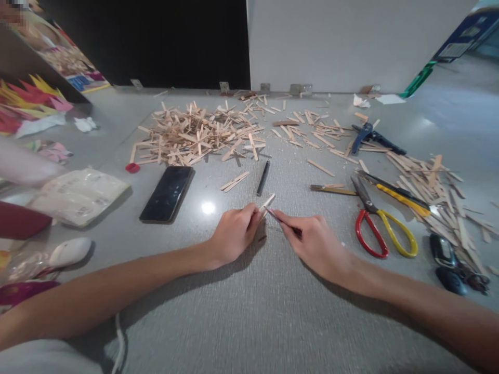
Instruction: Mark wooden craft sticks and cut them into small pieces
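My left hand (235, 235) is closed round a pale wooden craft stick (268, 200), whose end pokes out past the thumb. From the other side my right hand (312, 240) pinches a slim dark pointed tool (276, 215); its kind is mostly hidden by the fingers. The tool's tip meets the stick or lies right beside it; I cannot tell which. Just beyond the hands lie a black pen-like rod (263, 178) and a couple of loose craft sticks (235, 182) side by side.
A large heap of stick pieces (202, 130) spreads at the back. A phone (167, 194), a white mouse (70, 252) and a plastic packet (83, 195) lie left. To the right are scissors (373, 210), a yellow cutter (403, 199), a blue clamp (364, 137) and more sticks (429, 179).
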`<state>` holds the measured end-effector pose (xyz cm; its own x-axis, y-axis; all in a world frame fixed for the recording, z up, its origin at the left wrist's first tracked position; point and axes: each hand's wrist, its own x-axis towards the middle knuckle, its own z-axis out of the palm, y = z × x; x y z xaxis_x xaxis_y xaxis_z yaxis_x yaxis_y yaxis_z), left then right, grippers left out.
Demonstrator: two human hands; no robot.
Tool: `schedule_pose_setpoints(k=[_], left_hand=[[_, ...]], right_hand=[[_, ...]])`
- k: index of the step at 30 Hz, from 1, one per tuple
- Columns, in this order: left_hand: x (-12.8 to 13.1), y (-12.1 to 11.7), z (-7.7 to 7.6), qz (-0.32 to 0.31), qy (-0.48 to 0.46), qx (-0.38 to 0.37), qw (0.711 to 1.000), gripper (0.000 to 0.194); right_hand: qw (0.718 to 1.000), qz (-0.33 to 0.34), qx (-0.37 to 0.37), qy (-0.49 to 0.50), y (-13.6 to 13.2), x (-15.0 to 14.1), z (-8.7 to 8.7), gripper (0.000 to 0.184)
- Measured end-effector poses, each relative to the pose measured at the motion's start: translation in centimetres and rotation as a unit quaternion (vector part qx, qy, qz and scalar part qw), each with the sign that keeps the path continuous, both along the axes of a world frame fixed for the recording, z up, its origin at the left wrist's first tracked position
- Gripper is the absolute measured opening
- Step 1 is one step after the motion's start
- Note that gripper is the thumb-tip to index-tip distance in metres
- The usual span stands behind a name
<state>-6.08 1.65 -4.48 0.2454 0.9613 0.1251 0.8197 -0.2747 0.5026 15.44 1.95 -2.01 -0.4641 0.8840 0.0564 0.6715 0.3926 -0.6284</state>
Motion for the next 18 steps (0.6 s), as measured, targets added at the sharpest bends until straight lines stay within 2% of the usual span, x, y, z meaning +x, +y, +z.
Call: schedule_pose_setpoints(k=[12,18], left_hand=[[0.0,0.1,0.0,0.008,-0.037,-0.003,0.999,0.024],[0.1,0.0,0.2,0.012,-0.06,0.004,0.998,0.026]], right_hand=[[0.989,0.011,-0.126,0.08,1.2,0.1,1.2,0.039],[0.983,-0.019,-0.152,0.099,1.1,-0.1,1.1,0.04]])
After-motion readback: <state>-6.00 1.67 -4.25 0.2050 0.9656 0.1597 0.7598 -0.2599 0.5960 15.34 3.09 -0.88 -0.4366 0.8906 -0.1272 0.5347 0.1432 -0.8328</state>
